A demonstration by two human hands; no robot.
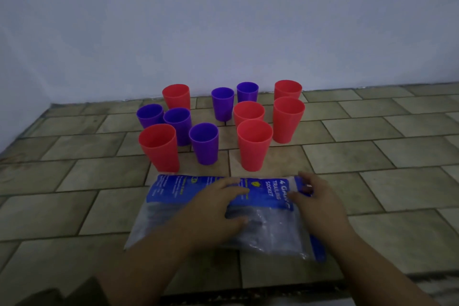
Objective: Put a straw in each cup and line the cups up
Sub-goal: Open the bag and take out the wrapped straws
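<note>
Left hand (218, 204) lies on a clear plastic bag (173, 194), grip wide and flat. The bag's dark contents are blurred. Right hand (316, 197) touches the bag's right end; I cannot tell its grip. Just beyond both hands, red cups (254, 146) and purple cups (204, 144) stand upright in a loose cluster.

A floor (372, 181) of pale, brick-shaped tiles with dark lines between them is seen. Eleven cups are stood upright on it, open ends up, in a loose bunch near the back. Six red cups (254, 144) and five purple cups (204, 143) are counted. They are split into two groups, with a strip of bare tile left between them. Five are placed on the left and six on the right. In each group the cups are set close together.

Just in front of the cups, a plastic bag (173, 196) is laid flat on the tiles. Its far part is coloured blue and its near part is see-through. The words "TRAILING SOCKET" are printed on the blue part.
</note>
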